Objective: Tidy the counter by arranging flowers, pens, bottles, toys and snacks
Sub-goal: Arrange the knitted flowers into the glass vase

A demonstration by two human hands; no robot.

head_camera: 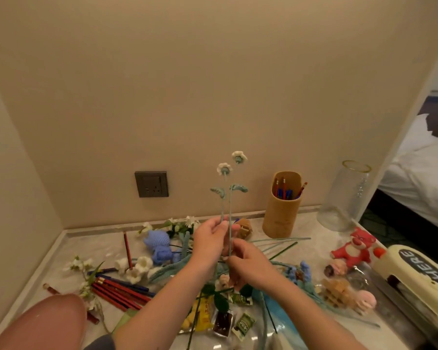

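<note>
left hand (210,238): closed on two crochet flower stems (225,205), held upright above counter (68,248) centre | right hand (248,269): just below left, pinching lower stem ends | bamboo pen holder (282,208): back edge, right of hands | glass vase (344,198): back right corner

Left hand (210,238) and right hand (248,266) pinch two upright crochet flowers (232,162) above the cluttered counter (68,248); bamboo pen holder (283,205) at two o'clock
</note>
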